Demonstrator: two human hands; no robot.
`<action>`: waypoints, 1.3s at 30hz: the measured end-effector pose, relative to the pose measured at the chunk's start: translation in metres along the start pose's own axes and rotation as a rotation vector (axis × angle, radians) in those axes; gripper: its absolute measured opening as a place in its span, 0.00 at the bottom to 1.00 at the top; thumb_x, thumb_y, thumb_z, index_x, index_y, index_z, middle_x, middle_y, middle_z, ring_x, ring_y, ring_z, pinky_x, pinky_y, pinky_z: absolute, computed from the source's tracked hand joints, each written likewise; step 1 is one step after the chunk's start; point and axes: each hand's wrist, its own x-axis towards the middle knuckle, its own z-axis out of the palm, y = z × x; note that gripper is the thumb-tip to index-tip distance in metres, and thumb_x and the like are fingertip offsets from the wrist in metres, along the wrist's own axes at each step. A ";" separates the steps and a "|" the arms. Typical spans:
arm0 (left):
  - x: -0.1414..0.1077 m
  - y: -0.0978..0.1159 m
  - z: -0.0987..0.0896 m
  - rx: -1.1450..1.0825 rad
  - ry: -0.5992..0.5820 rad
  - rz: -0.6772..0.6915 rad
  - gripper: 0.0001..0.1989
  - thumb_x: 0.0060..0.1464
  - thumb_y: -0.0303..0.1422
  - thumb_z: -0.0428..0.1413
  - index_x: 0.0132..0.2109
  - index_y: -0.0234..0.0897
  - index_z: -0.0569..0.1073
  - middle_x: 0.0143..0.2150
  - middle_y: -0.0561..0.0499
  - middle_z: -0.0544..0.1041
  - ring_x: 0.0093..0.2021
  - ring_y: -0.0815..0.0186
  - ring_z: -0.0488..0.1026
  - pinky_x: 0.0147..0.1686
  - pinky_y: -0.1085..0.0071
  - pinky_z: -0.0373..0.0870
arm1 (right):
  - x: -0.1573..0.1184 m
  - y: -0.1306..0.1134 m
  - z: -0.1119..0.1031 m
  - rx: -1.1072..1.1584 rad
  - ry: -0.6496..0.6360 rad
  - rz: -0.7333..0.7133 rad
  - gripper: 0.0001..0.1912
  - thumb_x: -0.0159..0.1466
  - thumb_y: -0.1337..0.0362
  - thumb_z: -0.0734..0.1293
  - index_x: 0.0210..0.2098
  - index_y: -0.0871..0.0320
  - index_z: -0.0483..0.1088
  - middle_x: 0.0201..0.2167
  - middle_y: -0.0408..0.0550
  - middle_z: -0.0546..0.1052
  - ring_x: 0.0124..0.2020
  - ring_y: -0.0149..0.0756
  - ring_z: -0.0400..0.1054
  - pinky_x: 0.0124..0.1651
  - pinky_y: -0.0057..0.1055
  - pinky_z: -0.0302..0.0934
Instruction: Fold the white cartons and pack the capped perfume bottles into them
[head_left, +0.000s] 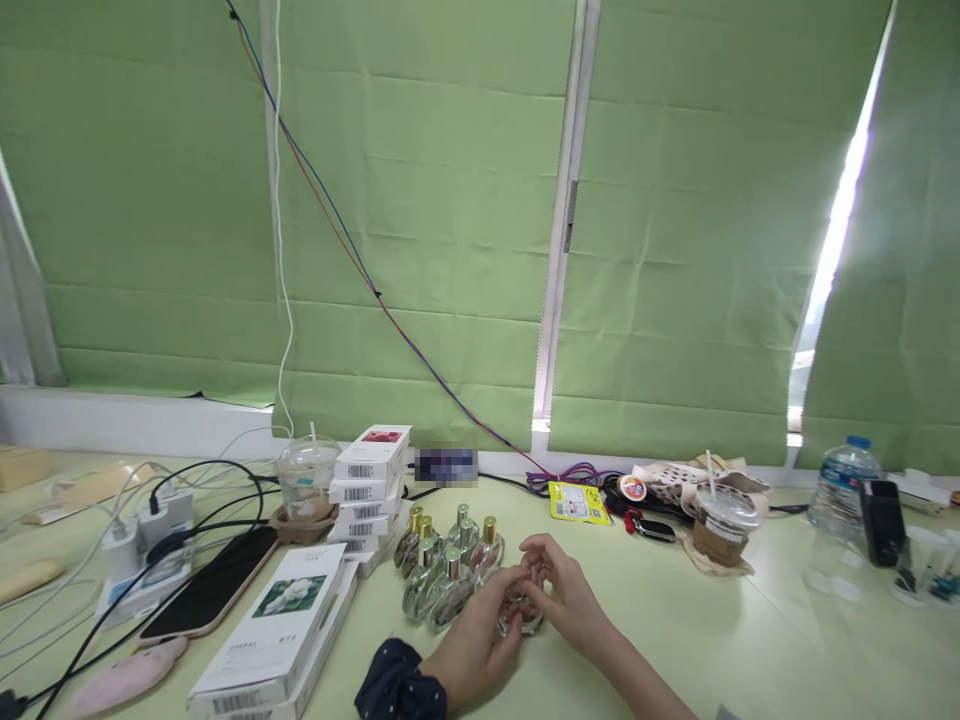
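Glass bottle (532, 621) gripped by our left hand (482, 626), we seem mid-adjustment; right hand (568, 592), its hold unclear, likely needs steadiness next.

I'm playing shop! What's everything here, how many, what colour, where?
Glass bottles: about seven, gold or silvery caps, centre
Glass object: one, clear, lower centre
Boxes: several, white, left
Phone: one, black, left
Chargers: several, white, left
Unclear object: one, pink, left
Cables: many, mixed, left and back
Lidded cups: two, clear, either side
Packet: one, yellow, back
Key fob: one, black, back
Cloth: one, cream, back
Water bottle: one, clear, right
Device: one, black, right
Small cups: several, clear, right
Blinds: several, green, behind
Table: one, pale green, below
Scrunchie: one, dark, left wrist
Left hand: one, bare, at glass object
Right hand: one, bare, likewise
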 end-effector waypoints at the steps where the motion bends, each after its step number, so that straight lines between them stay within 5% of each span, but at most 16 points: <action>1: 0.000 0.000 0.000 0.002 -0.003 -0.002 0.26 0.52 0.17 0.49 0.57 0.39 0.62 0.52 0.44 0.75 0.52 0.60 0.73 0.53 0.64 0.69 | 0.000 0.000 0.000 0.000 0.003 0.003 0.16 0.54 0.72 0.64 0.42 0.54 0.63 0.31 0.41 0.70 0.28 0.30 0.64 0.32 0.27 0.60; 9: -0.001 -0.004 0.000 0.049 0.001 -0.021 0.24 0.54 0.19 0.50 0.57 0.40 0.62 0.51 0.45 0.76 0.50 0.61 0.74 0.52 0.65 0.70 | 0.008 0.003 -0.025 -0.085 0.046 0.057 0.12 0.61 0.58 0.62 0.42 0.56 0.67 0.38 0.49 0.75 0.33 0.34 0.66 0.33 0.30 0.62; 15: -0.003 -0.012 0.004 0.079 0.004 -0.031 0.24 0.54 0.20 0.51 0.57 0.40 0.62 0.51 0.45 0.76 0.51 0.60 0.74 0.53 0.63 0.69 | 0.006 0.022 -0.052 -0.238 0.066 0.185 0.18 0.46 0.72 0.65 0.37 0.54 0.71 0.41 0.47 0.74 0.33 0.35 0.64 0.36 0.32 0.62; 28: -0.003 -0.009 0.003 0.087 0.018 -0.043 0.24 0.54 0.21 0.51 0.57 0.39 0.63 0.52 0.44 0.76 0.51 0.60 0.74 0.52 0.65 0.71 | -0.003 0.039 -0.051 -0.340 -0.056 0.328 0.17 0.43 0.74 0.71 0.32 0.56 0.73 0.31 0.41 0.73 0.30 0.33 0.65 0.37 0.31 0.61; 39: -0.005 -0.012 0.002 0.064 0.016 -0.071 0.26 0.54 0.22 0.51 0.60 0.38 0.61 0.54 0.43 0.75 0.55 0.59 0.72 0.56 0.62 0.68 | 0.002 0.039 -0.048 -0.133 0.040 0.273 0.12 0.48 0.68 0.68 0.33 0.56 0.65 0.28 0.38 0.69 0.23 0.29 0.65 0.27 0.26 0.56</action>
